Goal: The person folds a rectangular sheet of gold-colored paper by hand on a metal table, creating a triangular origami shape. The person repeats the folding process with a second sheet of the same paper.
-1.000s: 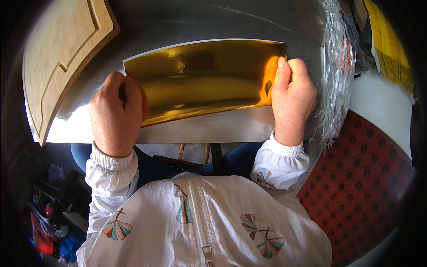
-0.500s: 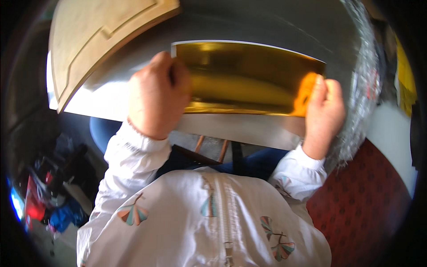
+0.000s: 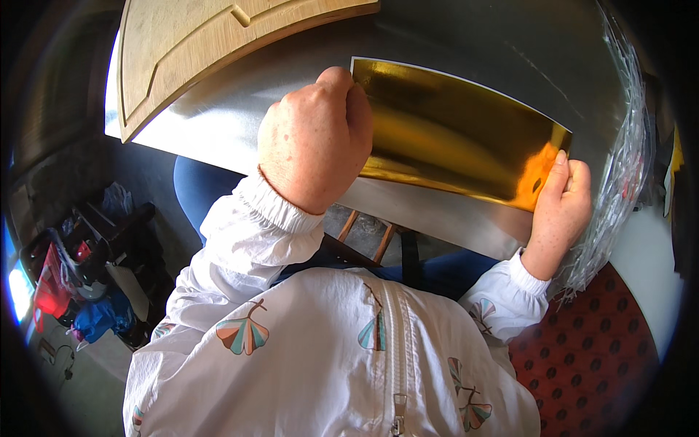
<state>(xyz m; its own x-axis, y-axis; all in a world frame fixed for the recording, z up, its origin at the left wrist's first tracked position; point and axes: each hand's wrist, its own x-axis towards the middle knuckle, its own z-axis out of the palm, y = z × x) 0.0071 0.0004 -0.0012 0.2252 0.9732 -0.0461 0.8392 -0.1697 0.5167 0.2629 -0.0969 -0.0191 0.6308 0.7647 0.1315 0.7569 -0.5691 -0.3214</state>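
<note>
A shiny gold sheet (image 3: 451,135) with a thin white far edge lies over the grey metal tabletop, its right end a little nearer me than its left. At its left end my left hand (image 3: 313,135) is closed, knuckles up, and hides the part of the sheet it grips. The fingertips of that hand cannot be seen. My right hand (image 3: 562,204) pinches the near right corner, thumb on top. An orange reflection of the right hand shows in the gold surface.
A wooden board (image 3: 218,44) with a groove lies at the far left of the metal tabletop (image 3: 437,215). Clear stringy plastic (image 3: 619,175) hangs along the right edge. A red patterned surface (image 3: 590,357) is at lower right, and piled items (image 3: 95,277) stand at left.
The picture has shifted and turned a little, and the blur has eased. The sheet and both hands now appear farther right, with the right end lower. Both hands keep hold of the sheet.
</note>
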